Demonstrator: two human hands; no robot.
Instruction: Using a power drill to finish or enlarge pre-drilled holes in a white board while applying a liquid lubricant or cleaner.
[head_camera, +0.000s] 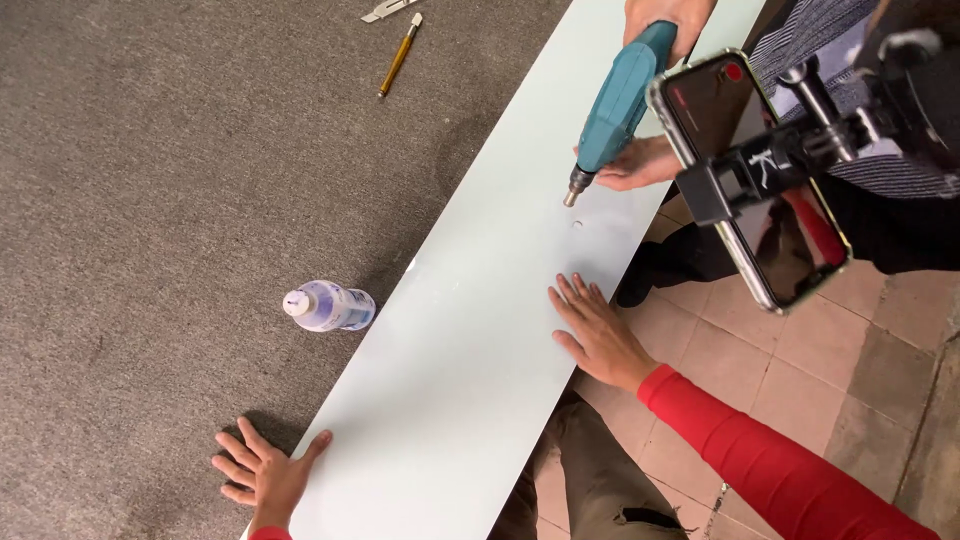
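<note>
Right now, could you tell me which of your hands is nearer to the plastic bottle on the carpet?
Left. The left hand lies flat on the carpet just below the bottle, beside the pale panel. The right hand presses on the panel, farther off.

Smooth glossy panel (470, 350), rough carpet (180, 180)

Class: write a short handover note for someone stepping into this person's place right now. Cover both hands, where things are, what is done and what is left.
Left hand: flat on the grey carpet, thumb against the panel edge.
Right hand: flat on the pale panel.
A co-worker holds a teal drill, bit just above the panel by a small drilled hole.
Bottle lies beside the panel.
Done: one hole.
Left: cannot tell.
</note>
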